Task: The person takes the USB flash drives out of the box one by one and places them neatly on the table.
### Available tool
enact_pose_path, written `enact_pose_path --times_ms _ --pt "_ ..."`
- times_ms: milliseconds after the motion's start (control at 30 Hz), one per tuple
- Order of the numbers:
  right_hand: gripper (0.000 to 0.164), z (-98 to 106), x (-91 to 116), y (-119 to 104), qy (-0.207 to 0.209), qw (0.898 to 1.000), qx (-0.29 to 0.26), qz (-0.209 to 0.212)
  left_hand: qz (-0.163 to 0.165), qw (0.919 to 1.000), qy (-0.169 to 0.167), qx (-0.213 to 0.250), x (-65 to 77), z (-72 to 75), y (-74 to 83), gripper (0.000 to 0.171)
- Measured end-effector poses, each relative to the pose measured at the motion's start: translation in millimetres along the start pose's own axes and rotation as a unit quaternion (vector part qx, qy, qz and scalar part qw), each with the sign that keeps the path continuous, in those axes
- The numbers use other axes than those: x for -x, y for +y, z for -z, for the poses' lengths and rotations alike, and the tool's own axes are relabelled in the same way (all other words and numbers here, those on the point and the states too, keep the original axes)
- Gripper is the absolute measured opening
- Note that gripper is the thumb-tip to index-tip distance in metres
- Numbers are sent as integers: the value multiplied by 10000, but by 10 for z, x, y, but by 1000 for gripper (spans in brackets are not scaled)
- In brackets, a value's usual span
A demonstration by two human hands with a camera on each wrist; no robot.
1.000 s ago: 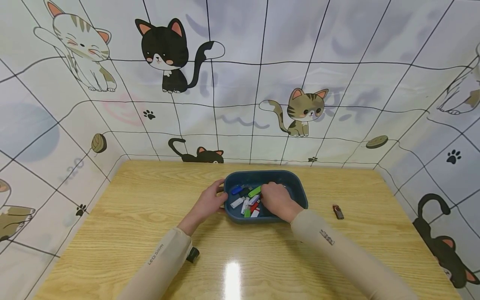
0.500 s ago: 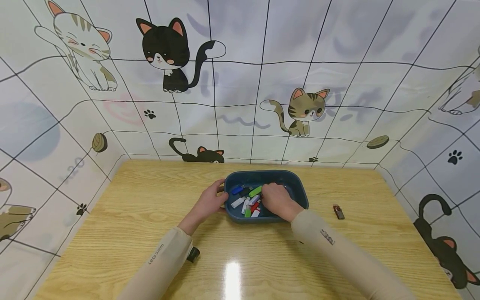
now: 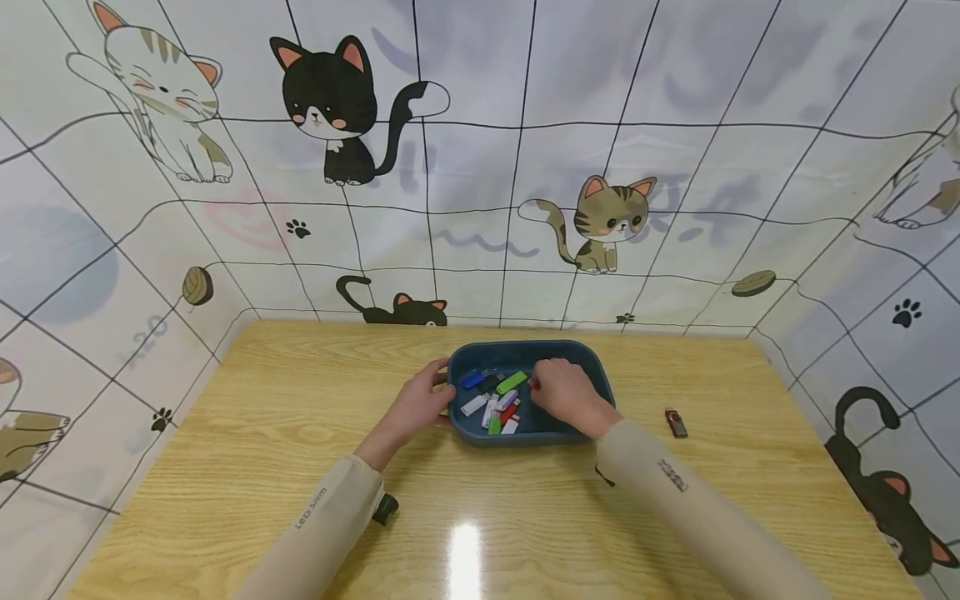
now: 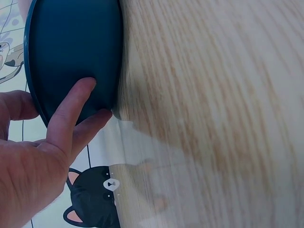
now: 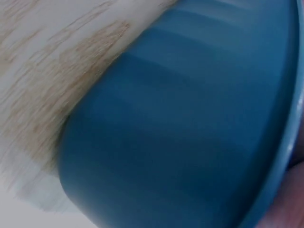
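A dark blue plastic bin (image 3: 480, 441) stands on the table with several USB flash drives lying inside, among them a green one (image 3: 512, 382), a blue one (image 3: 473, 380) and a white one (image 3: 474, 406). My left hand (image 3: 416, 403) grips the bin's left end, thumb at the rim and fingers along the outer wall (image 4: 76, 47), as the left wrist view shows. Inside the bin, to the right of the pile, my right hand (image 3: 564, 390) pinches a small red flash drive (image 3: 534, 384), mostly hidden by the fingers. The bin's outer wall (image 5: 166, 118) fills most of the right wrist view.
On the wooden table (image 3: 300, 367), a dark red flash drive with a metal cover (image 3: 676, 423) lies right of the bin. A black object (image 3: 386, 509) shows beside the left sleeve, and a thin dark strip (image 3: 603, 476) by the right sleeve. Cat-print sheeting (image 3: 480, 167) surrounds the table.
My right hand has drawn back slightly to the right from the pile, and a red flash drive now shows at its fingertips. The left hand and the bin have stayed put.
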State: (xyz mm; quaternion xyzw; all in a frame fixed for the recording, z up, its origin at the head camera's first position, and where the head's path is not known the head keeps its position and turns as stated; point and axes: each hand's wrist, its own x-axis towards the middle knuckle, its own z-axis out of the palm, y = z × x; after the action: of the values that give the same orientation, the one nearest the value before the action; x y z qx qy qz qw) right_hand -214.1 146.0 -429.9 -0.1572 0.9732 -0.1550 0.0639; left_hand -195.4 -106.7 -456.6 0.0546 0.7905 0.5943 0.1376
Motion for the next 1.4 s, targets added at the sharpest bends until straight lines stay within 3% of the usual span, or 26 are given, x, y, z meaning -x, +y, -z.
enact_pose_path --times_ms 133,333,533,1067,1400 --pt "41 37 21 11 71 9999 -58 59 -7 10000 35 -44 2 5 -4 57" --pt "10 124 96 6 165 9997 -164 29 -37 10000 35 -4 0 8 -19 58" --pt "24 215 196 51 343 9989 -303 -115 -30 10000 49 -6 -8 11 -30 58" --pt "28 525 473 310 649 9947 -697 -386 -82 9999 58 9 -6 6 -26 58" --pt "31 652 627 633 797 9914 -821 -633 -54 10000 1 59 4 -6 -8 57"
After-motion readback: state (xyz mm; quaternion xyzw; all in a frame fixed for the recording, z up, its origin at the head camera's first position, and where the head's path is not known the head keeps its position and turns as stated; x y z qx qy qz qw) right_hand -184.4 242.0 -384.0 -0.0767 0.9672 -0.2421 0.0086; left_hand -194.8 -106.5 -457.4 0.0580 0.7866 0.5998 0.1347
